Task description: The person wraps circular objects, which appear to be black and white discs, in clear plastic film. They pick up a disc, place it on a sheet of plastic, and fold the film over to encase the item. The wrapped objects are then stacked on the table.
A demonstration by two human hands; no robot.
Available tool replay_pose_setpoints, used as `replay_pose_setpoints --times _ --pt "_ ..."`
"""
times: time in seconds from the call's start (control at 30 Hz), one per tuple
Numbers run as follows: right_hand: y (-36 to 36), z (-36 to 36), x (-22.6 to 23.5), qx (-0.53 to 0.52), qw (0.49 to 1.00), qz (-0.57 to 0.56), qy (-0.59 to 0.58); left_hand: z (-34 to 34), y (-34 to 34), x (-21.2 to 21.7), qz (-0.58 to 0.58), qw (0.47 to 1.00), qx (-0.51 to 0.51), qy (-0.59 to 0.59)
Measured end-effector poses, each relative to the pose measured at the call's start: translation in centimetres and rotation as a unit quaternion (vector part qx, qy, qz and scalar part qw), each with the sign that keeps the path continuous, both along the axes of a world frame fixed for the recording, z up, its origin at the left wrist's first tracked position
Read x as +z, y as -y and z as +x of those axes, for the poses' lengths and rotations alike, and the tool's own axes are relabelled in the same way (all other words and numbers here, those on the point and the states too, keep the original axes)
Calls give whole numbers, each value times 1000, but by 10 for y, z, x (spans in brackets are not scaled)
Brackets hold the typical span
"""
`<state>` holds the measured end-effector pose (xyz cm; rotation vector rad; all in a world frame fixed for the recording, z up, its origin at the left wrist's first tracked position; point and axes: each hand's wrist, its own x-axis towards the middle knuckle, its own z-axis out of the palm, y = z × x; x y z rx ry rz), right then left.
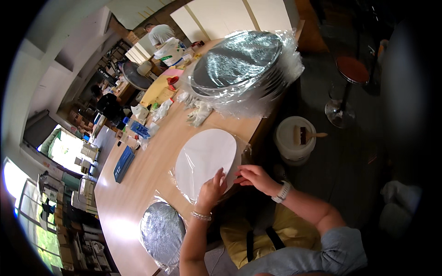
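Resting near the front edge of the long wooden table (138, 184), a white round disc (205, 158) lies flat on a sheet of clear plastic wrap (239, 152) that sticks out past its rim. The left hand (212, 187) lies on the disc's near edge with fingers loosely spread and flat, gripping nothing I can make out. The right hand (255, 177) sits at the disc's right rim, just at the table edge, fingers curled and pinching at the wrap. To the left of the forearm, a wrapped silver disc (162, 232) lies close to the table's front edge. Farther along, a tall stack of wrapped silver discs (239, 64) overhangs the right edge. Between the stack and the white disc the tabletop is bare wood. Off the table to the right stands a white bucket (294, 140) with a brush (308, 135) across it.
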<state>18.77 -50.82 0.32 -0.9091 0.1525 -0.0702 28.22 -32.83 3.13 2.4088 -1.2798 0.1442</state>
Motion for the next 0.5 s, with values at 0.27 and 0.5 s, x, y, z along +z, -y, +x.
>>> replay_pose_setpoints --times 0.27,0.5 --pt "-9 63 -5 100 987 -44 -115 -62 -4 -36 -29 994 -16 100" --pt "-14 53 36 78 984 -137 -86 -47 -15 -69 -9 990 119 80"
